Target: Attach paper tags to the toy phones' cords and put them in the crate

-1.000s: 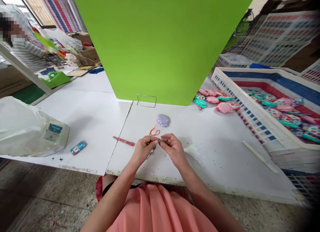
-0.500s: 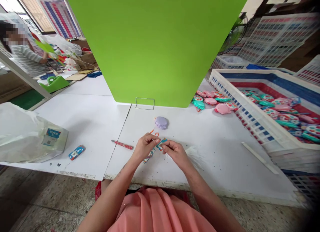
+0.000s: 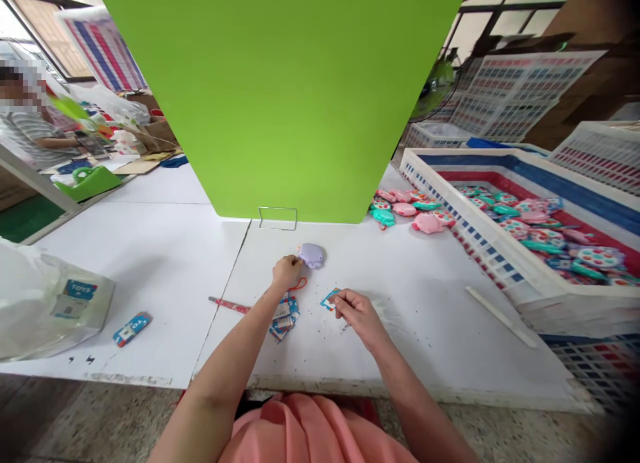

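My left hand reaches forward with its fingers closed at the left edge of a small purple animal-shaped toy lying on the table. An orange-red cord loop lies just below those fingers. Between the thumb and fingers of my right hand is a blue and white card tag, held low over the table. Several similar tags lie in a loose pile beside my left forearm. Partly under that forearm is a slim red-patterned tool with a grey tip.
A green board stands ahead, a wire stand at its foot. Pink and teal toys lie right of it, beside a lined white crate of more toys. Clear plastic strands, a white strip and a plastic bag are also here.
My left hand has left the card tag and moved forward to the purple toy, uncovering the tag pile. My right hand keeps the tag. The whole view has shifted slightly.
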The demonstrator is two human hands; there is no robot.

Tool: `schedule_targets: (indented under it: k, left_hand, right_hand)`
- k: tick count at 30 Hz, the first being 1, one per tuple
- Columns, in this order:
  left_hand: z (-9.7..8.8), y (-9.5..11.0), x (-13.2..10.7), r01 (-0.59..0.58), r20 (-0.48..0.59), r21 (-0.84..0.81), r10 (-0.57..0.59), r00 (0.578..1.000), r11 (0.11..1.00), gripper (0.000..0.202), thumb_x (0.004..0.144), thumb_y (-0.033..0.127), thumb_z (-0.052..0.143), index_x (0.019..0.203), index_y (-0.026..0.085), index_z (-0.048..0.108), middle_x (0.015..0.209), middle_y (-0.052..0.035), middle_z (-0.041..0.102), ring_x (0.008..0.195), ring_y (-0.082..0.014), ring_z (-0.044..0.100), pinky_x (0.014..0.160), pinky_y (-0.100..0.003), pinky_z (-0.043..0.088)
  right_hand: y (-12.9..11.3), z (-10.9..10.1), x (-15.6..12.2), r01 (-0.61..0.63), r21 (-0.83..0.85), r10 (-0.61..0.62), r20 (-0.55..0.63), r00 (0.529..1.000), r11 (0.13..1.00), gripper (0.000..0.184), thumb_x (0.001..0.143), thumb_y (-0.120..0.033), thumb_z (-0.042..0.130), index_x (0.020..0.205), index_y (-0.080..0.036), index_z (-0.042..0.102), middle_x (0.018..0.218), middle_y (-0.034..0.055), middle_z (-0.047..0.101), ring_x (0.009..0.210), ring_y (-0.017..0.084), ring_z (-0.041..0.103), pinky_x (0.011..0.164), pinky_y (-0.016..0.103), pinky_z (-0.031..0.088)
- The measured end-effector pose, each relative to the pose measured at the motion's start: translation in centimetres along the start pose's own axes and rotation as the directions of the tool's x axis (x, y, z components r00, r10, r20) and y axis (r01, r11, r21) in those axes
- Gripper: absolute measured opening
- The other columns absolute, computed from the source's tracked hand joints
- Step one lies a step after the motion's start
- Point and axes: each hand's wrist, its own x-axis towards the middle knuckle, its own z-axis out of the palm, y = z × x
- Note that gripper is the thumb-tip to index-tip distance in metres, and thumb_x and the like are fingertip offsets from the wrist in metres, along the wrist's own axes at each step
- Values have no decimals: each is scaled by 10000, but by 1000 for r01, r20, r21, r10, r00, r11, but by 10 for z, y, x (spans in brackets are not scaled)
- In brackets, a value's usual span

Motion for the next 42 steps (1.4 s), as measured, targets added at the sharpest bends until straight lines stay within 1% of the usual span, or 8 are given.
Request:
schedule_targets:
  k: [12, 18, 21, 25, 29, 33, 36, 42]
  left_hand:
    - [-2, 26, -44, -93, 206, -437, 200, 958, 895, 349, 811, 469, 494, 803, 131, 576, 754, -34, 631, 682, -120, 546, 669, -245, 441]
    - [-1, 37, -61, -60, 331, -509, 259, 907, 859, 322, 786, 452, 559, 797, 134, 608, 773, -41, 661, 696, -132, 576, 685, -258, 457]
    - [-2, 42, -66, -112, 374, -415, 282, 883, 903, 271, 804, 391, 550, 783, 137, 641, 704, -21, 651, 637, -130, 560, 634, -248, 442]
    - [-9, 50, -72, -380, 269, -134, 403, 875, 915, 172, 822, 245, 544, 763, 174, 690, 749, -47, 680, 733, -176, 572, 717, -292, 431]
    - [-19, 58, -77, -585, 221, 41, 564, 796, 810, 149, 828, 188, 553, 808, 186, 701, 793, -79, 686, 809, -209, 555, 796, -338, 413]
    - [-23, 64, -80, -593, 187, 48, 576, 796, 804, 166, 836, 158, 535, 872, 202, 691, 809, -59, 687, 808, -199, 559, 779, -327, 429]
    - [-23, 67, -83, -555, 126, 5, 550, 826, 832, 142, 826, 169, 562, 884, 214, 684, 809, -41, 680, 807, -185, 566, 755, -301, 442]
    - [-34, 68, -92, -625, 72, -16, 624, 778, 781, 162, 836, 179, 575, 964, 182, 674, 908, -68, 644, 908, -187, 527, 815, -296, 428]
  right_hand:
    - [5, 3, 12, -83, 32, 85, -47, 995, 996, 249, 768, -389, 544, 679, -164, 601, 483, -33, 521, 398, 64, 316, 385, 189, 221]
    - [10, 1, 16, -109, 27, 111, -91, 990, 994, 228, 743, -359, 545, 622, -167, 570, 441, -44, 490, 361, 60, 298, 355, 187, 209]
    - [12, 2, 15, -100, 30, 102, -73, 992, 995, 246, 750, -377, 552, 614, -173, 552, 449, -44, 489, 362, 61, 301, 354, 190, 207]
    - [12, 6, 13, -79, 40, 81, -45, 996, 996, 327, 785, -434, 525, 590, -172, 525, 454, -43, 462, 381, 62, 305, 363, 191, 214]
    - [8, 12, 12, -57, 75, 61, -53, 997, 996, 317, 802, -474, 502, 780, -164, 562, 467, -50, 478, 380, 68, 316, 370, 190, 216]
    - [2, 19, 10, -49, 222, 64, -59, 996, 974, 358, 776, -455, 560, 989, -177, 486, 494, -61, 539, 347, 60, 301, 358, 181, 187]
    - [-1, 21, 8, -77, 295, 74, 21, 997, 952, 341, 777, -471, 563, 952, -187, 492, 546, -38, 600, 333, 51, 309, 347, 174, 176]
    - [-1, 18, 7, -230, 425, 209, 96, 973, 875, 339, 719, -463, 652, 859, -176, 536, 704, 25, 679, 562, 115, 617, 481, 191, 410]
